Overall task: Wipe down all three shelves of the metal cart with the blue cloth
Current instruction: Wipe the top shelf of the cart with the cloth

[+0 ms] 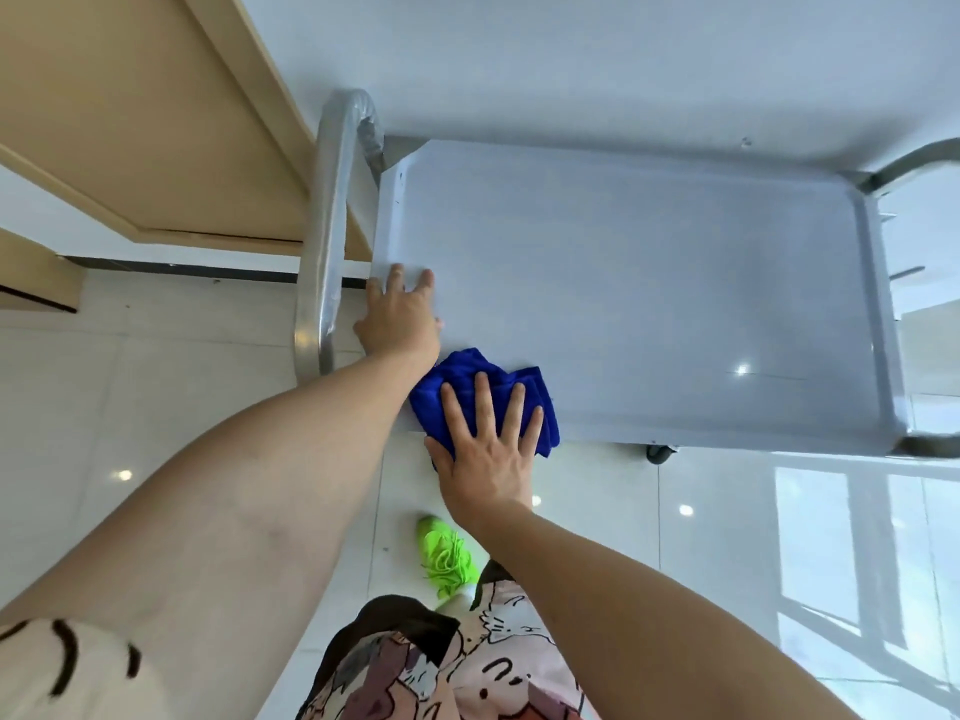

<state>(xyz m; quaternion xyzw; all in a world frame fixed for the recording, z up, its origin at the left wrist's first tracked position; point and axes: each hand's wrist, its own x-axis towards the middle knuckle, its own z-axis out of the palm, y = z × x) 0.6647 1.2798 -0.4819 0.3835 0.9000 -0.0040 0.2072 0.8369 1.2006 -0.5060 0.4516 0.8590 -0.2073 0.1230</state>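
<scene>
The metal cart's top shelf (649,283) is a pale, shiny tray seen from above; the two lower shelves are hidden beneath it. A crumpled blue cloth (467,376) lies on the shelf's near left corner. My right hand (488,449) presses flat on the cloth with fingers spread. My left hand (400,319) rests palm-down on the shelf's left rim, just beyond the cloth, holding nothing.
The cart's wrapped tubular handle (327,226) curves up at the left. A wooden desk (130,122) stands at the far left, a white wall behind. A cart wheel (658,453) shows under the near edge. My green shoe (447,558) is on the glossy tiled floor.
</scene>
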